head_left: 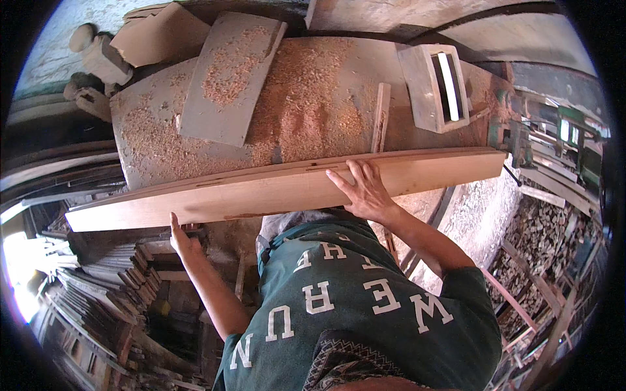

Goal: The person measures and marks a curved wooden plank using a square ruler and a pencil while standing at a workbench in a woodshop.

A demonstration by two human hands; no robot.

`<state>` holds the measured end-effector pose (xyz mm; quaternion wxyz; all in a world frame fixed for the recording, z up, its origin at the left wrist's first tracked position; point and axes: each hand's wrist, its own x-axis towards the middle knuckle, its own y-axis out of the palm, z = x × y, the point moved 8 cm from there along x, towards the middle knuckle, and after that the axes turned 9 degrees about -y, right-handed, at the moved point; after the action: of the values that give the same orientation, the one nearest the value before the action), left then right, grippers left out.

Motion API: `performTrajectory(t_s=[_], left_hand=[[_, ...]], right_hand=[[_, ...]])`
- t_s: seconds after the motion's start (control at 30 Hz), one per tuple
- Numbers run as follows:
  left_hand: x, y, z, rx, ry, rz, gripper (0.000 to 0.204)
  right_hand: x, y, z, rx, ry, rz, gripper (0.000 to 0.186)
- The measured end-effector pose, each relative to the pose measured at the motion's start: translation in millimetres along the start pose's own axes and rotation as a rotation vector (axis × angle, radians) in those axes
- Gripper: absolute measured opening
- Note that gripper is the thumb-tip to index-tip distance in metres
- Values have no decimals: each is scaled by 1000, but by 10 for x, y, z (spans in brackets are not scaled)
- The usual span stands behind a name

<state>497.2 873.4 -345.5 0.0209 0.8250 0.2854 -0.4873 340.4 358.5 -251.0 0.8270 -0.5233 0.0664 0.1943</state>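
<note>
From afar I read this as steadying: the board (274, 194) lies along the worktop (401, 130)'s near edge, right hand (368, 192) spread on it, left hand (184, 242) well apart (its grip I can't tell), the next move wanting even support.

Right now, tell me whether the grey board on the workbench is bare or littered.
Littered: reddish wood shavings cover part of the grey board.

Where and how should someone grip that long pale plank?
Likely toward both ends, from the near side: the plank runs along the near edge of the bench, broad face turned that way, and its length favours a wide two-handed hold. The right hand rests on that face.
</note>
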Motion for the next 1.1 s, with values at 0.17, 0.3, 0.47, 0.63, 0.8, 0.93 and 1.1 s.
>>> performTrajectory(t_s=[0.17, 0.3, 0.47, 0.63, 0.8, 0.93, 1.1], left_hand=[[166, -133, 39, 100, -50, -53, 74], [150, -125, -39, 232, -57, 128, 72], [-87, -20, -127, 386, -36, 74, 73], [-80, 84, -173, 374, 22, 68, 72], [132, 6, -131, 272, 20, 123, 76], [483, -199, -111, 242, 4, 168, 83], [319, -119, -59, 214, -74, 110, 80]], right_hand=[[-20, 49, 1, 35, -13, -71, 96], [-128, 231, -38, 91, -59, -116, 94], [-215, 149, -23, -105, -51, -274, 66], [-230, 213, -29, -118, -53, -336, 60], [-228, 137, 7, -120, -50, -374, 65], [-209, 127, 18, -122, -66, -357, 68], [-172, 138, -5, -89, -55, -334, 76]])
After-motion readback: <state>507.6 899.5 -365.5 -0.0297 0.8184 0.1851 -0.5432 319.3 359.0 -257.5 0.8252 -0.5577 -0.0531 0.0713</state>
